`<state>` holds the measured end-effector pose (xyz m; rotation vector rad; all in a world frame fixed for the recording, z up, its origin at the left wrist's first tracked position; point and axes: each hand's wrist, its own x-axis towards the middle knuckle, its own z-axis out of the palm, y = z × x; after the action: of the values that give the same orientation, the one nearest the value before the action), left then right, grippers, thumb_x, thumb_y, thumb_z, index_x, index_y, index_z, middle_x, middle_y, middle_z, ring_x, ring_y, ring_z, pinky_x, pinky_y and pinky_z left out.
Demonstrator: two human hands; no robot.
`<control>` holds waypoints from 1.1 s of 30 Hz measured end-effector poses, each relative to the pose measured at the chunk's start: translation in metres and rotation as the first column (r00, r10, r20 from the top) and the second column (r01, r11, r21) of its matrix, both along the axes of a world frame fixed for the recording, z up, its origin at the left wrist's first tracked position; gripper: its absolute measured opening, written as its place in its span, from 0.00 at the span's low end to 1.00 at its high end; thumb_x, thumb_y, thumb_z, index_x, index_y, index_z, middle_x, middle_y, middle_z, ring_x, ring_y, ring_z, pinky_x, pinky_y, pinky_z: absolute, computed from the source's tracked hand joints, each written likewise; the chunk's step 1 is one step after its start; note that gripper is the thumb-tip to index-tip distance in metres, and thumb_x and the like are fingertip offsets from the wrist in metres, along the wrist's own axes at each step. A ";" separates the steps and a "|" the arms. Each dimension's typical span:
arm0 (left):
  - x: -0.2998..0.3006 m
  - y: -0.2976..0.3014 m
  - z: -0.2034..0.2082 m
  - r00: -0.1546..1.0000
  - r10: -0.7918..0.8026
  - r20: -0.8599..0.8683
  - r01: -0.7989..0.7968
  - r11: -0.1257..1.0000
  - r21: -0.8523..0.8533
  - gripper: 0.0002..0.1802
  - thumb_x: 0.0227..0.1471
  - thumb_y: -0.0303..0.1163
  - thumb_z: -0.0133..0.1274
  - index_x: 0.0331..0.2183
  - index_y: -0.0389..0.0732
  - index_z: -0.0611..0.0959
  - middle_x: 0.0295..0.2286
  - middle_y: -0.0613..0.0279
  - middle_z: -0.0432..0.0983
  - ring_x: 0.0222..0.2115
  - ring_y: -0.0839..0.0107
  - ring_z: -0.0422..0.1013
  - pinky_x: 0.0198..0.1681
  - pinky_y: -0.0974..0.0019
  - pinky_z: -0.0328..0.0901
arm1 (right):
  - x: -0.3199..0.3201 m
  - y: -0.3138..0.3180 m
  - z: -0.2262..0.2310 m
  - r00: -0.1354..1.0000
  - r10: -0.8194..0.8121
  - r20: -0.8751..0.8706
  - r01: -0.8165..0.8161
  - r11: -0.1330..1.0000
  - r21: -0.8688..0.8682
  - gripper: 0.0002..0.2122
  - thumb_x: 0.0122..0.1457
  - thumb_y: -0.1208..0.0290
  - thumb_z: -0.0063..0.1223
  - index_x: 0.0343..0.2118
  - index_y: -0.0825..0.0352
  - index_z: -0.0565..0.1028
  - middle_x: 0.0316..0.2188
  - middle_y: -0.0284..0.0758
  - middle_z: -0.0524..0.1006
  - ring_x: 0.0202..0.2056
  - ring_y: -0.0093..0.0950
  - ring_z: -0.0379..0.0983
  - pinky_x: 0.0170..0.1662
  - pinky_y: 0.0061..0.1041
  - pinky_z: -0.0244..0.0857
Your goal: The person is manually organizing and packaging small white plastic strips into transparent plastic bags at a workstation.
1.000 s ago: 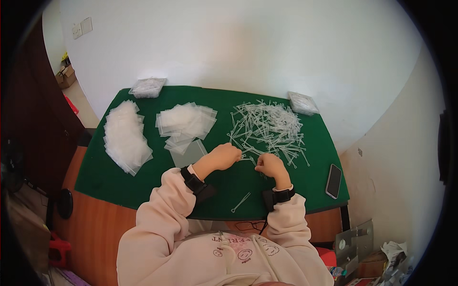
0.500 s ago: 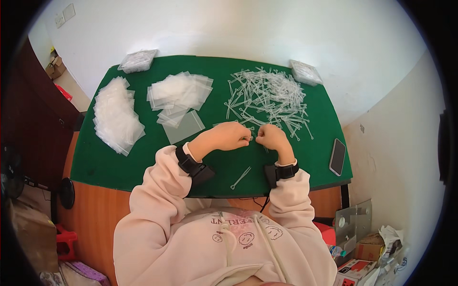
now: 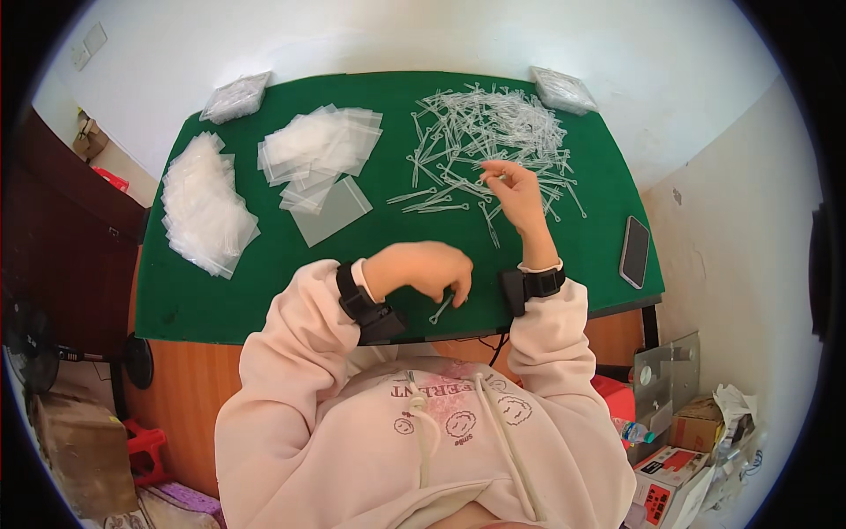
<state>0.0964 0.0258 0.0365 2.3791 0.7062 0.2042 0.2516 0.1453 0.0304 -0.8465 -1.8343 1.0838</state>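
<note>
My left hand (image 3: 423, 269) is near the table's front edge, fingers curled down. Its fingertips close on the upper end of a clear plastic looped pin (image 3: 439, 312), whose loop points toward me. Over the near edge of a loose pile of the same looped pins (image 3: 498, 119) is my right hand (image 3: 518, 198), thumb and forefinger pinched together. A small pale bit shows at those fingertips, too small to make out. Several single pins (image 3: 432, 204) lie between the pile and my left hand, and a few more (image 3: 490, 225) lie just left of my right wrist.
Two heaps of clear zip bags (image 3: 207, 212) (image 3: 322, 145) lie on the left half of the green tabletop (image 3: 264, 300), with one flat bag (image 3: 335, 213) nearest me. Wrapped clear packs (image 3: 236, 97) (image 3: 564, 90) sit at both back corners. A phone (image 3: 634, 252) lies at the right edge.
My hands have moved apart. The left came down toward me to the single pin at the front edge; the right reached farther out to the pile. The whole view has shifted slightly.
</note>
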 end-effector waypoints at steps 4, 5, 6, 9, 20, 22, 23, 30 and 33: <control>0.008 -0.005 0.007 0.991 -0.065 -0.121 0.056 0.996 -0.074 0.11 0.28 0.27 0.60 0.23 0.43 0.82 0.23 0.63 0.74 0.27 0.64 0.70 0.28 0.62 0.63 | 0.002 0.001 0.003 0.994 -0.090 -0.056 0.096 0.989 0.111 0.06 0.54 0.75 0.47 0.32 0.70 0.75 0.21 0.26 0.72 0.21 0.12 0.58 0.24 0.14 0.54; 0.009 -0.004 0.009 0.988 -0.062 -0.141 0.050 0.995 -0.088 0.10 0.28 0.27 0.61 0.23 0.43 0.82 0.23 0.63 0.74 0.27 0.64 0.70 0.29 0.62 0.63 | 0.003 0.005 -0.001 0.991 -0.104 -0.081 0.115 0.984 0.139 0.06 0.55 0.74 0.47 0.32 0.70 0.74 0.20 0.26 0.72 0.20 0.12 0.58 0.24 0.13 0.54; 0.010 -0.002 0.011 0.985 -0.058 -0.163 0.042 0.994 -0.099 0.10 0.27 0.28 0.61 0.22 0.43 0.82 0.24 0.63 0.74 0.28 0.64 0.70 0.29 0.62 0.63 | 0.004 0.009 -0.005 0.987 -0.117 -0.106 0.134 0.977 0.167 0.07 0.56 0.72 0.47 0.31 0.69 0.74 0.20 0.26 0.71 0.20 0.11 0.58 0.24 0.13 0.54; 0.011 -0.006 0.010 0.991 -0.036 -0.133 0.026 0.997 -0.070 0.09 0.27 0.28 0.62 0.21 0.43 0.82 0.23 0.64 0.73 0.28 0.64 0.70 0.29 0.63 0.63 | 0.002 0.011 -0.010 0.987 -0.086 -0.134 0.095 0.994 0.058 0.08 0.57 0.69 0.46 0.29 0.69 0.74 0.20 0.26 0.71 0.20 0.12 0.60 0.25 0.12 0.55; 0.008 -0.014 0.016 0.986 0.008 -0.164 -0.014 0.999 -0.030 0.08 0.29 0.29 0.60 0.20 0.43 0.79 0.24 0.63 0.67 0.28 0.62 0.67 0.30 0.63 0.61 | 0.007 -0.006 0.003 0.968 0.075 0.241 -0.030 0.982 -0.184 0.09 0.51 0.66 0.51 0.21 0.66 0.72 0.20 0.32 0.74 0.24 0.26 0.71 0.27 0.25 0.64; 0.009 -0.015 0.017 0.986 0.014 -0.169 -0.015 1.000 -0.004 0.08 0.29 0.30 0.60 0.20 0.43 0.79 0.24 0.63 0.66 0.28 0.62 0.67 0.30 0.63 0.62 | 0.011 -0.014 0.003 0.673 -0.160 0.722 0.030 0.982 0.189 0.09 0.46 0.65 0.56 0.20 0.65 0.73 0.21 0.35 0.75 0.24 0.31 0.72 0.28 0.29 0.65; 0.009 -0.015 0.017 0.985 0.012 -0.170 -0.013 1.000 -0.004 0.08 0.29 0.30 0.60 0.20 0.43 0.79 0.24 0.63 0.66 0.28 0.62 0.67 0.30 0.63 0.62 | 0.010 -0.014 0.004 0.673 -0.160 0.722 0.032 0.982 0.188 0.09 0.46 0.65 0.56 0.20 0.65 0.73 0.21 0.35 0.75 0.24 0.31 0.72 0.28 0.29 0.65; 0.012 -0.010 0.009 0.985 0.112 -0.132 -0.105 0.993 0.056 0.08 0.34 0.32 0.59 0.23 0.43 0.78 0.26 0.62 0.70 0.27 0.59 0.68 0.28 0.63 0.62 | 0.013 -0.008 -0.006 0.580 -0.185 0.793 0.051 0.980 0.192 0.09 0.39 0.64 0.60 0.19 0.65 0.75 0.19 0.38 0.75 0.24 0.36 0.72 0.29 0.32 0.66; 0.006 -0.004 0.012 0.982 0.167 -0.085 -0.168 0.986 -0.007 0.07 0.38 0.32 0.57 0.25 0.42 0.78 0.25 0.62 0.71 0.25 0.62 0.68 0.28 0.64 0.62 | 0.011 -0.004 -0.011 0.583 -0.164 0.796 0.048 0.985 0.168 0.09 0.38 0.65 0.59 0.19 0.65 0.75 0.20 0.39 0.75 0.25 0.36 0.73 0.29 0.32 0.66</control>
<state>0.1026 0.0217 0.0488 2.3263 0.9458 0.1694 0.2625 0.1418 0.0192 -1.5258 -2.5114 0.4734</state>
